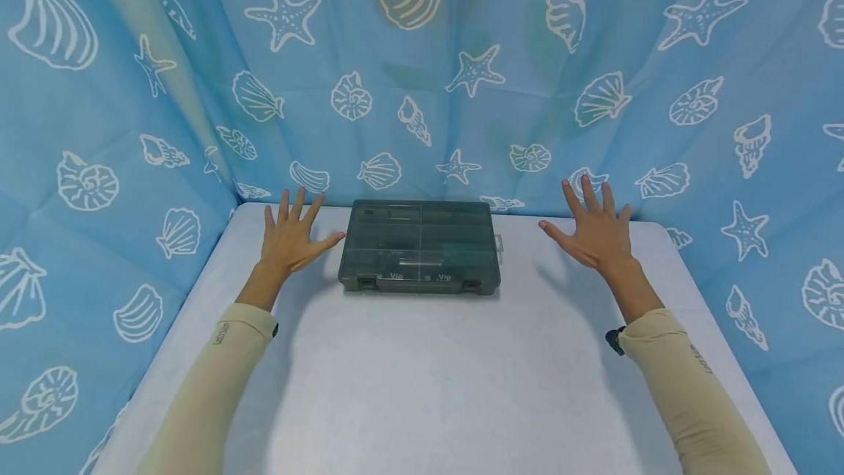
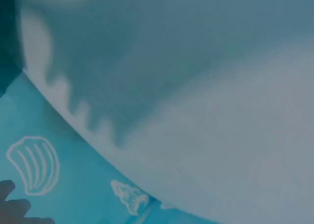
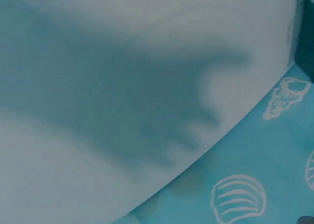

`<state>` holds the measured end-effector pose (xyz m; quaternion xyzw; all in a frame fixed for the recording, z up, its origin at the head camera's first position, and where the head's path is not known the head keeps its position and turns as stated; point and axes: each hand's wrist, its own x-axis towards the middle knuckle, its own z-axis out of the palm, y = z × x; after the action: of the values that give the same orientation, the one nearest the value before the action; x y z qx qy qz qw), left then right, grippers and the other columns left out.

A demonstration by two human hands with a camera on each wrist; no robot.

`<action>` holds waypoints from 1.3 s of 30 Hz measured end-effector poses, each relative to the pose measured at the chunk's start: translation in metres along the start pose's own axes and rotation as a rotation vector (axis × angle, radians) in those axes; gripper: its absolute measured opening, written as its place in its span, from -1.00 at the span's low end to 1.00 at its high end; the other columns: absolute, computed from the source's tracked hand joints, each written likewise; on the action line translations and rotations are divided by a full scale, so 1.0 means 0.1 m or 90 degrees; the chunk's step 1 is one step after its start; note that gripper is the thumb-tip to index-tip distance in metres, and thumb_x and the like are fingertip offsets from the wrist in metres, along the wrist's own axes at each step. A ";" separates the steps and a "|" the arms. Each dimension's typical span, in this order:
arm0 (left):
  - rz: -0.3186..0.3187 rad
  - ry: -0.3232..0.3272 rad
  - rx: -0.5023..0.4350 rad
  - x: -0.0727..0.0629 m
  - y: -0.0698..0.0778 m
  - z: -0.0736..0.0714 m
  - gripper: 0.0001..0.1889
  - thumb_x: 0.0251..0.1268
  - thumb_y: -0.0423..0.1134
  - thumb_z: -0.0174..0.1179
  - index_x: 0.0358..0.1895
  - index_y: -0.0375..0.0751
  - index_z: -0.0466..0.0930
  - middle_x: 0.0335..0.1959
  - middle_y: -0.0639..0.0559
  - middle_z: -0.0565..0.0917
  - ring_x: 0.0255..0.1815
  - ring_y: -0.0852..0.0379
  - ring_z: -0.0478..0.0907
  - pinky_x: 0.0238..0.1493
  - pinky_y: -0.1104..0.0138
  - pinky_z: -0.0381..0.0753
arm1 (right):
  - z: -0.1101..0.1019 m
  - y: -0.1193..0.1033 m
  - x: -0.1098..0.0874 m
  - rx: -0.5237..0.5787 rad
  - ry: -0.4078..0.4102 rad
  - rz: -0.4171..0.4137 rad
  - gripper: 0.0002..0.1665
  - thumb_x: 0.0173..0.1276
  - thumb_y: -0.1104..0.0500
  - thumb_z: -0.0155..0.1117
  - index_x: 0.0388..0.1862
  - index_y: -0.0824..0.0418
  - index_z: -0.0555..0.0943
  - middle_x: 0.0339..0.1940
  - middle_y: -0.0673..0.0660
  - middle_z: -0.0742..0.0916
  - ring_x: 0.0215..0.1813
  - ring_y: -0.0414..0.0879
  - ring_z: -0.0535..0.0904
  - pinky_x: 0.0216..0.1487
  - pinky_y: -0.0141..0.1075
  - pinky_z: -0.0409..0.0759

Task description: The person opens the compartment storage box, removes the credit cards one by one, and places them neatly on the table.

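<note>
A dark, see-through plastic compartment box (image 1: 422, 240) lies with its lid closed near the far edge of the white table, two latches facing me. To its left my left hand (image 1: 289, 240) is held with fingers spread, the thumb tip close to the box's side; whether it touches cannot be told. My right hand (image 1: 598, 234) hovers to the right, apart from the box, its fingers spread too. Both hands hold nothing. In the left wrist view a few fingertips (image 2: 14, 207) show at the lower left corner, and a hand's shadow falls on the table.
The white table (image 1: 435, 380) ends at a blue curtain (image 1: 422, 79) printed with white shells and starfish, which hangs behind it and along both sides. A small clear tab (image 1: 499, 243) sticks out at the box's right side.
</note>
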<state>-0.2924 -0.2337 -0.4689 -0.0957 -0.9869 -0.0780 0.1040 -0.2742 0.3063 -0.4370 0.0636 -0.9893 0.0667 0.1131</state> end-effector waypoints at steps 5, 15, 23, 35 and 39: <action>-0.082 -0.086 -0.206 -0.06 0.14 -0.02 -0.26 0.41 0.29 -0.06 0.31 -0.33 0.40 0.16 -0.29 0.53 0.05 -0.19 0.56 0.05 -0.06 0.52 | -0.01 -0.33 -0.17 0.277 -0.018 -0.006 -0.32 0.46 -0.22 0.07 0.26 0.29 0.51 0.20 0.30 0.59 0.19 0.25 0.51 0.13 0.16 0.48; -0.167 -0.266 -0.434 -0.12 0.45 0.06 -0.16 0.27 0.16 0.25 0.35 -0.49 0.29 0.26 -0.38 0.44 0.02 -0.18 0.59 0.02 0.05 0.60 | 0.36 -1.11 -0.63 0.764 -0.388 0.085 -0.40 0.45 -0.10 0.18 -0.04 0.49 0.62 -0.16 0.36 0.73 -0.23 0.11 0.71 -0.17 -0.12 0.69; -0.193 -0.268 -0.513 -0.11 0.38 0.20 -0.11 0.22 0.05 0.35 0.48 -0.33 0.13 0.39 -0.34 0.30 0.38 -0.24 0.27 0.30 -0.08 0.33 | 0.65 -1.28 -0.76 0.971 -0.482 0.245 -0.31 0.53 -0.06 0.07 0.20 0.59 0.43 0.03 0.40 0.67 -0.04 0.10 0.70 -0.02 -0.15 0.63; -0.235 -0.260 -0.545 -0.10 0.34 0.24 -0.13 0.20 0.05 0.36 0.49 -0.20 0.17 0.41 -0.30 0.30 0.42 -0.23 0.23 0.33 -0.08 0.27 | 0.88 -1.43 -0.74 1.221 -0.396 0.448 -0.32 0.47 0.06 0.20 0.31 0.55 0.31 0.02 0.38 0.67 0.13 0.16 0.60 0.15 -0.14 0.53; -0.238 -0.256 -0.544 -0.10 0.33 0.25 -0.15 0.20 0.04 0.37 0.48 -0.19 0.20 0.40 -0.29 0.31 0.42 -0.22 0.23 0.34 -0.08 0.26 | 0.92 -1.42 -0.76 1.219 -0.401 0.448 -0.49 0.53 0.22 0.08 0.31 0.53 0.32 0.03 0.36 0.67 0.09 0.12 0.64 0.15 -0.13 0.53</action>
<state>-0.2804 -0.1987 -0.4909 0.0352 -0.8676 -0.4721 -0.1521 -0.2004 0.1615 -0.5264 -0.1488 -0.4720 0.8258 -0.2704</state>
